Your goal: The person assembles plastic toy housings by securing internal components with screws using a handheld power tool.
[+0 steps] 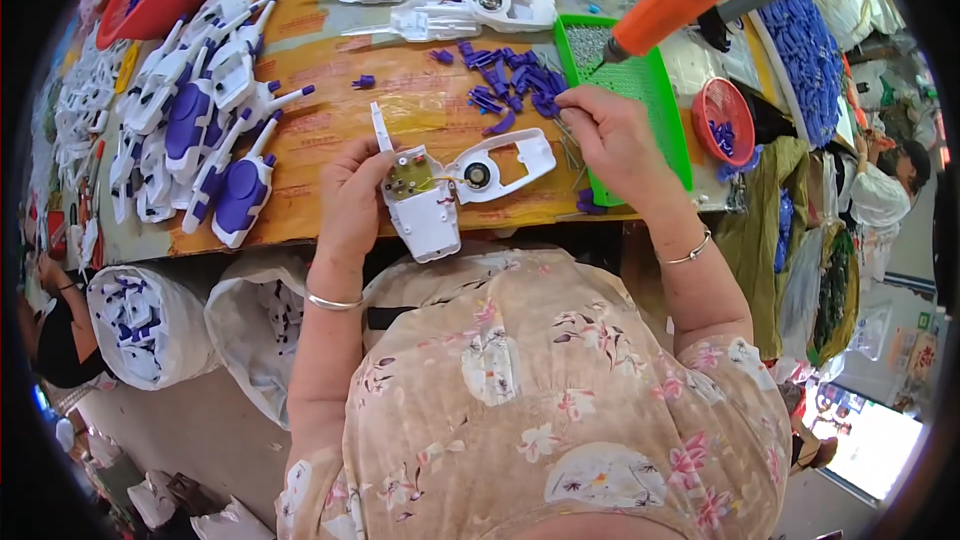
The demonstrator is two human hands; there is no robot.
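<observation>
My left hand (353, 188) is closed around the edge of an opened white plastic housing (425, 224) with a narrow stem pointing away from me. A green-brown circuit board (409, 176) sits inside it, and thin wires run to the other housing half (525, 154), which carries a round black speaker (477, 175) and lies on the table. My right hand (610, 140) is pinched at the edge of a pile of purple plastic parts (515, 80), beside the green tray. What its fingertips hold, if anything, is too small to make out.
An orange electric screwdriver (675, 0) hangs over the green tray (655, 105) of small metal pieces. Assembled white-and-purple units (200, 120) are heaped at left; open housings (470, 10) lie at the back. A red bowl (722, 120) stands at right, white sacks (150, 325) below left.
</observation>
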